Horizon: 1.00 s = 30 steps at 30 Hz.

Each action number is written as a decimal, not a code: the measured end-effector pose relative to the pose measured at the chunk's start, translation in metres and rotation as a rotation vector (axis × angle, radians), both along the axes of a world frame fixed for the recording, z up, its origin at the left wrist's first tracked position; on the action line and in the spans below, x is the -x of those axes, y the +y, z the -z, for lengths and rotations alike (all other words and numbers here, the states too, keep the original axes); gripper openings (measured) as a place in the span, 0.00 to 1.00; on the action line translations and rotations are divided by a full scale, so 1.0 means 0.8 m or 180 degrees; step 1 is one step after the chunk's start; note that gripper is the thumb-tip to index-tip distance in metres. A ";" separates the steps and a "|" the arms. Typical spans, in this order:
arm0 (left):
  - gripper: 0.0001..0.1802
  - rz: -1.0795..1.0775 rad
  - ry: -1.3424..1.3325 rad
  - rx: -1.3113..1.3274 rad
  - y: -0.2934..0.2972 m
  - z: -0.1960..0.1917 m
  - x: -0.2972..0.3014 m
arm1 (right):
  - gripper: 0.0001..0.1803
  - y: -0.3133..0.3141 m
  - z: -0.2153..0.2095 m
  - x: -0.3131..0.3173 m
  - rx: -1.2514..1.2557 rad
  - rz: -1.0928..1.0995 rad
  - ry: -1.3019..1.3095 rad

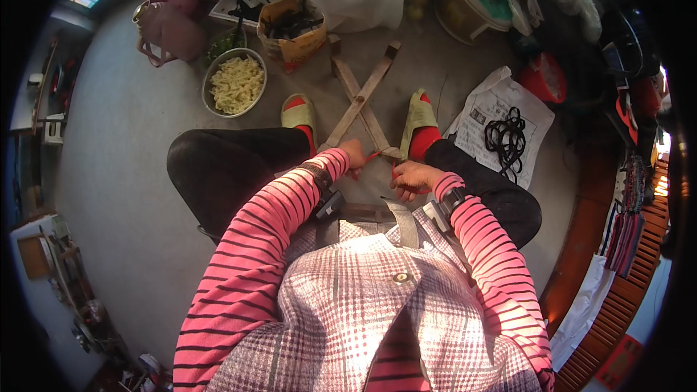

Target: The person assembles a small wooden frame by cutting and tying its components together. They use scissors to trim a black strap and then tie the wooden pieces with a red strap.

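Between my feet lies a crossed wooden frame, its two bars meeting in an X and its near ends close to my hands. My left hand is closed beside the near left end, its fingertips by a thin red piece. My right hand has its fingers curled near the other end, with red showing at and below the fingers. Whether the red belongs to a cord or a tool handle is too small to tell. What either hand grips is mostly hidden. A grey strap hangs close below my right hand.
A bundle of black cord lies on a printed white sheet at right. At left stand a metal bowl of pale shredded food, a pinkish jug and a filled carton. A white plastic bag stands beyond the frame.
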<state>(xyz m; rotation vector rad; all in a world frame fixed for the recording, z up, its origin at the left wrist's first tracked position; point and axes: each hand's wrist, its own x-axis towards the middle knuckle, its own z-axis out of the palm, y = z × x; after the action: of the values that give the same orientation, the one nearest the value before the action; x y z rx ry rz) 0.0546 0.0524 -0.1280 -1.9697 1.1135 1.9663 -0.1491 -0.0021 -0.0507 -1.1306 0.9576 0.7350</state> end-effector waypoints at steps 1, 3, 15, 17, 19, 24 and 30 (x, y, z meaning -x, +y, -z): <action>0.11 -0.0223 0.0040 -0.0056 0.000 -0.005 -0.001 | 0.11 0.003 -0.004 -0.004 -0.0078 0.0126 -0.0038; 0.10 0.0036 -0.0006 0.0318 0.002 -0.014 -0.003 | 0.11 0.006 -0.014 -0.008 -0.0003 0.0287 -0.0068; 0.10 0.0111 -0.0039 0.0531 -0.002 -0.039 -0.006 | 0.12 -0.034 -0.092 0.060 0.0303 0.1467 -0.0340; 0.09 -0.0135 -0.0012 0.0608 -0.001 -0.040 -0.005 | 0.13 -0.038 -0.100 0.069 0.0372 0.1629 -0.0280; 0.09 -0.0030 -0.0024 0.0610 -0.002 -0.037 -0.004 | 0.13 -0.038 -0.108 0.077 0.0479 0.1835 -0.0370; 0.13 0.0509 -0.0183 0.0668 -0.006 -0.025 -0.003 | 0.12 -0.033 -0.125 0.089 0.0777 0.2153 -0.0628; 0.14 0.0120 -0.0224 0.0755 -0.006 -0.036 -0.005 | 0.13 -0.026 -0.132 0.083 0.0581 0.1844 -0.0871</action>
<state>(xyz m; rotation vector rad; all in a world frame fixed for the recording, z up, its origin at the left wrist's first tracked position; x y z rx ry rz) 0.0588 0.0480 -0.0992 -2.0944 1.4115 1.8032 -0.2152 -0.0229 0.0552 -1.0046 1.0598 0.0237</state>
